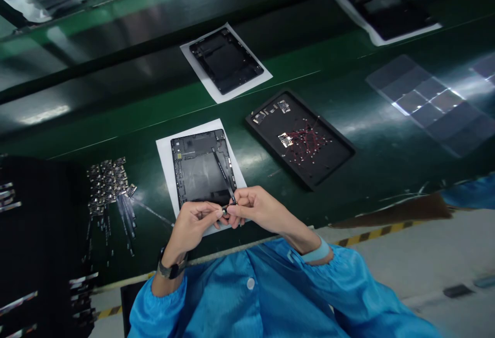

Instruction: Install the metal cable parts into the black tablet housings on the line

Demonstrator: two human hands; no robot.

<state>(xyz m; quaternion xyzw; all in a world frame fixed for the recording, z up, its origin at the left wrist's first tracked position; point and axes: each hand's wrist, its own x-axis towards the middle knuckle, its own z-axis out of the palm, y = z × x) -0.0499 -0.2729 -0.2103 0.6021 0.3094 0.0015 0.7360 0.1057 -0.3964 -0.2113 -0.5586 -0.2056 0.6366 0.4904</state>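
Both hands meet over the lower edge of a black tablet housing (pixel 197 173), which lies on a white sheet (pixel 166 157). My left hand (pixel 199 222) pinches a small dark part (pixel 225 210) at its fingertips. Close against it, my right hand (pixel 249 206) is closed on a dark flex cable (pixel 223 170), whose strip reaches up over the housing. The small part sits between the two hands, at the cable's lower end; its details are too small to tell.
A black tray (pixel 332 157) holds red wires and small boards. Small circuit boards with cables (pixel 108 183) lie at left. Further housings rest on sheets, one behind (pixel 228 62) and one at the back right (pixel 390 8). Clear plastic sheets (pixel 433 101) lie at right.
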